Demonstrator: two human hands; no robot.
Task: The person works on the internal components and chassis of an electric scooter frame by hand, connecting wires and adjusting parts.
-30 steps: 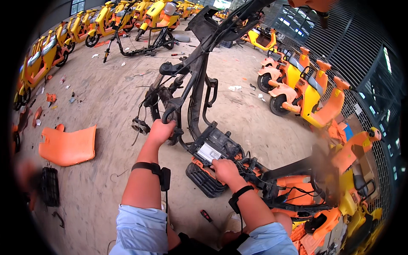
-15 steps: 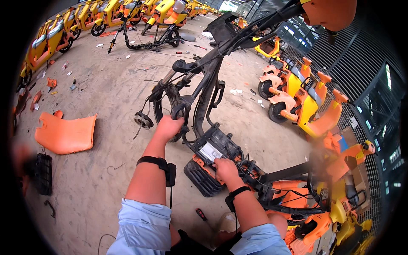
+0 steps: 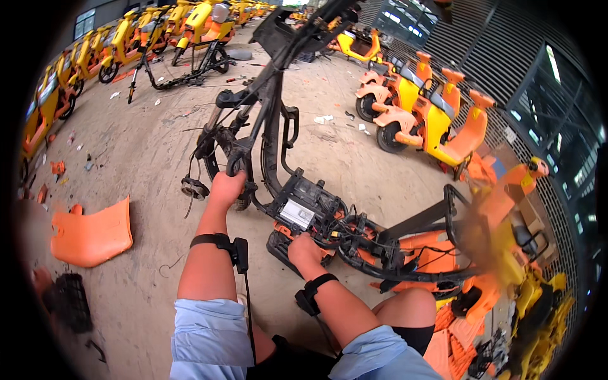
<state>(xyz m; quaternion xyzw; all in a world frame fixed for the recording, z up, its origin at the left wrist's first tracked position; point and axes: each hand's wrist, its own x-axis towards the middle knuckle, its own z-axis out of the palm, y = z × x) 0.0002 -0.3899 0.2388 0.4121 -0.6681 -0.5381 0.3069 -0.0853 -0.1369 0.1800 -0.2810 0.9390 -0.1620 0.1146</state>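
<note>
A stripped scooter frame [image 3: 271, 120], black and bare, stands tilted in front of me with wires hanging from it. My left hand [image 3: 227, 189] is closed around a black tube of the frame, beside the front wheel [image 3: 215, 166]. Mounted low on the frame, a silver box [image 3: 296, 214] sits in a black tray with cables around it. My right hand [image 3: 305, 251] is closed just below that box, at the orange and black lower edge; its fingertips are hidden, so what it grips cannot be made out. A drum-shaped wheel part [image 3: 194, 188] dangles left of my left hand.
An orange body panel [image 3: 92, 233] lies on the floor at left, with a black crate-like part [image 3: 74, 303] nearer me. Yellow and orange scooters [image 3: 443, 126] stand at right, others in rows at far left. Loose orange panels [image 3: 459, 342] pile up at lower right.
My view has swung right, so the surroundings sit further left. My right hand has shifted from beside the silver box to the edge below it. My left hand keeps its hold on the tube.
</note>
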